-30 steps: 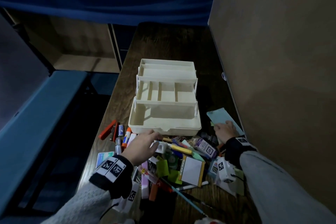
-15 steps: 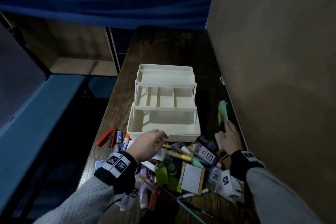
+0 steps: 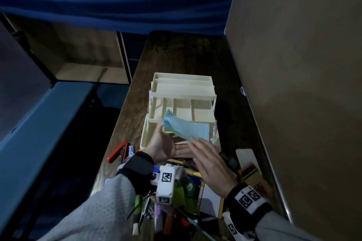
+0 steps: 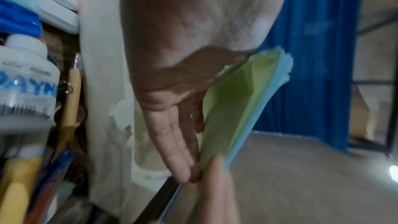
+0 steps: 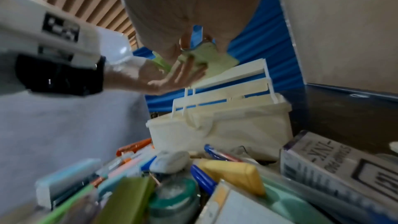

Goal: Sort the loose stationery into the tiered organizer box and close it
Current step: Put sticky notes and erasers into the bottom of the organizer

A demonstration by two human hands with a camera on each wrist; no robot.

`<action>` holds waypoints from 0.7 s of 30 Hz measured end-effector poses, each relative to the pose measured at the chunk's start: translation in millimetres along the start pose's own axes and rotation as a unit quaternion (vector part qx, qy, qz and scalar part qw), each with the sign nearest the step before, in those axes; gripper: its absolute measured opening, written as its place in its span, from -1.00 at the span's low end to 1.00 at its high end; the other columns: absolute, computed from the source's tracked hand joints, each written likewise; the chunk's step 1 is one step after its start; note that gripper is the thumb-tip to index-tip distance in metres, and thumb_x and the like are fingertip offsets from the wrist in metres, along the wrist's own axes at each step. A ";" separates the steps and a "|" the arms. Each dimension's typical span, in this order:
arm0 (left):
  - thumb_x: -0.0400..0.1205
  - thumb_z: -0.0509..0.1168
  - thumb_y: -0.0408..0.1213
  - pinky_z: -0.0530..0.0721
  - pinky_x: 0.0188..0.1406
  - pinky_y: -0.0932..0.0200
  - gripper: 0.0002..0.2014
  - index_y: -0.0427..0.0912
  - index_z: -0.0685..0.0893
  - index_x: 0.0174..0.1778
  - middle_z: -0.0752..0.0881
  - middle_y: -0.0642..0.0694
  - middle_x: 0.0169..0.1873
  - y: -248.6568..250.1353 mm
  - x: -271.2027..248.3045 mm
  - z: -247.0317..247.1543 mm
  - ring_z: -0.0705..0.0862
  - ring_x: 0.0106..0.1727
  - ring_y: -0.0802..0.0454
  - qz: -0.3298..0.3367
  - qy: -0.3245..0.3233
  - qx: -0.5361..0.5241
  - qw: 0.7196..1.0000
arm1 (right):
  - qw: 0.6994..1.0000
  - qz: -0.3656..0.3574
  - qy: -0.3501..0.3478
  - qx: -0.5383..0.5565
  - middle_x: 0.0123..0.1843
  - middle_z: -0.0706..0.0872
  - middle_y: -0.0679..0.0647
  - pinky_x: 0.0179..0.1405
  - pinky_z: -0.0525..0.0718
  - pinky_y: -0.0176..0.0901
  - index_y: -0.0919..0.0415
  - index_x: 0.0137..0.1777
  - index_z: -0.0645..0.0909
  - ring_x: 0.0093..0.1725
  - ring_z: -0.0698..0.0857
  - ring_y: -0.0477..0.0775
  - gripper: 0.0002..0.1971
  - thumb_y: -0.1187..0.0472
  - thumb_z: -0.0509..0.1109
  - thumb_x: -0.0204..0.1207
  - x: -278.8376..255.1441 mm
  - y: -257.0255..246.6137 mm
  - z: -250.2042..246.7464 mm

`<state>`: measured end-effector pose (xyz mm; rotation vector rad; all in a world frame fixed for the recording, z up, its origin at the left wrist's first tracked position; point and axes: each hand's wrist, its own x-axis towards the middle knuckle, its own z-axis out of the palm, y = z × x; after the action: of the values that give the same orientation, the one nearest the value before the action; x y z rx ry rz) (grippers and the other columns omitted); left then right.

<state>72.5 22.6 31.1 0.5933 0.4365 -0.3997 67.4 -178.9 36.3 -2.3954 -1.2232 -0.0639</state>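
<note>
Your two hands hold a stack of blue and green paper sheets over the open cream plastic tiered organizer box.

Your left hand lies palm up beneath the sheets, fingers straight and released, its fingertips reaching towards your right hand, which is flat, fingers extended, on the near right end of the stack. In the left wrist view the green sheet lies under the blue one, and your straight fingers touch its underside. The sheets hang over the box's lowest, front compartment, sagging at the far left end. The box stands on the dark wooden table, and the pile of loose pens, markers and small boxes lies just in front of it, below your wrists.
</note>
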 end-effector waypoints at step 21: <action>0.61 0.03 -0.72 0.66 -0.06 -0.23 -0.78 -0.40 0.48 -0.22 0.60 -0.37 -0.14 24.8 70.7 -14.9 0.62 0.21 -0.42 -0.024 0.267 0.288 0.919 | 0.951 0.240 -0.194 0.025 0.25 0.62 0.12 0.32 0.49 0.02 0.18 0.19 0.63 0.30 0.53 0.15 -0.67 0.03 0.12 0.67 59.3 52.1 34.6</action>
<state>139.2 34.1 -4.2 1.2822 0.8707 -0.4123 138.5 -146.2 0.2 -2.6674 -0.7379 0.6054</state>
